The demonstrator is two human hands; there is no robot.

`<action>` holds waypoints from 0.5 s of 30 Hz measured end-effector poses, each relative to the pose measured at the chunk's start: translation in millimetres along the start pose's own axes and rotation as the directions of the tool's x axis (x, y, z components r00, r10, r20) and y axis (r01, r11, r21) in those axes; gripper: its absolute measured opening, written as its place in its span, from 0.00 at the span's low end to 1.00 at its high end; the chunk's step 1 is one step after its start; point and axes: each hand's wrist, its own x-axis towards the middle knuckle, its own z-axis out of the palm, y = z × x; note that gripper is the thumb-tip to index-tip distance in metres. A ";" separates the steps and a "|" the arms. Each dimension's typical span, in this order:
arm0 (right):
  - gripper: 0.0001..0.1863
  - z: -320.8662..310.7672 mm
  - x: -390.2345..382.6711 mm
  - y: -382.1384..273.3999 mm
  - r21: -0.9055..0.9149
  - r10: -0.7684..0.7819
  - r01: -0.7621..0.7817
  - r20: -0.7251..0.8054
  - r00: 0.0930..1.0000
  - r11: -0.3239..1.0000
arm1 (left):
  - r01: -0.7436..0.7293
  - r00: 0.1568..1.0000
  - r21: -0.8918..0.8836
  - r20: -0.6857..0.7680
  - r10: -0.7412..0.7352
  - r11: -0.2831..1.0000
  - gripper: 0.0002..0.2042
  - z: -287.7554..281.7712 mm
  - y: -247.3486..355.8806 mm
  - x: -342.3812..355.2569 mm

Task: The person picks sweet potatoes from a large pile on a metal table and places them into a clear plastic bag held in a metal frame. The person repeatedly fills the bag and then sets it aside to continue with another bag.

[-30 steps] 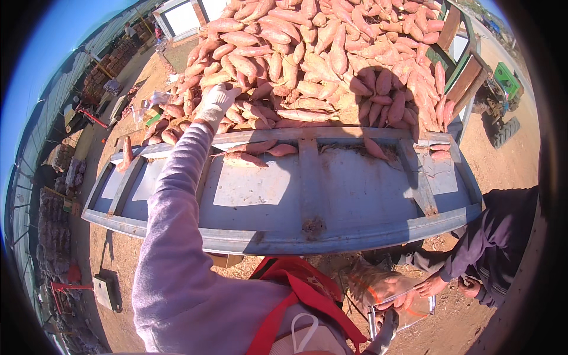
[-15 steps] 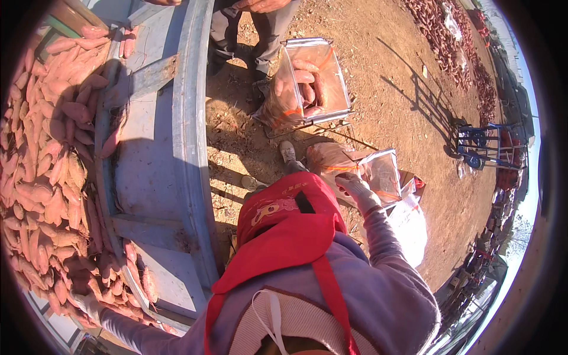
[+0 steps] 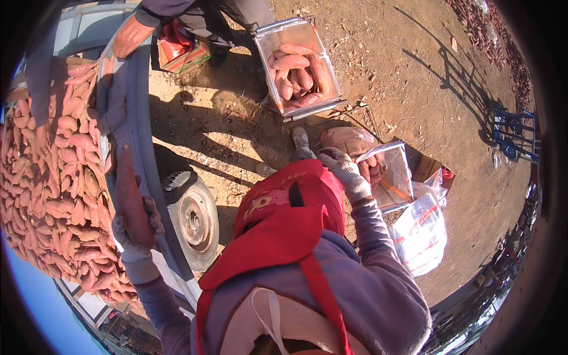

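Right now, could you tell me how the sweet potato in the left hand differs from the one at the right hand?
The left hand grips a long, slim, reddish sweet potato, held upright beside the trailer's load. The right hand rests on a plumper, paler pink sweet potato, lying on its side by the plastic-lined box on the ground. Both hands wear light work gloves, and both roots are whole.

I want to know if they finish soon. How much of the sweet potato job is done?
One lined crate already holds several sweet potatoes. Right now the left hand grips a long sweet potato at the trailer's edge, and the right hand reaches to the bagged box beside it. A huge pile is still on the trailer, so probably lots is left.
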 end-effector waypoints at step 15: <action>0.38 -51.2 30.1 -76.0 0.777 -0.276 0.286 -0.150 0.949 0.560 | -0.003 1.000 0.892 0.008 -0.010 0.451 0.28 178.2 -217.0 294.5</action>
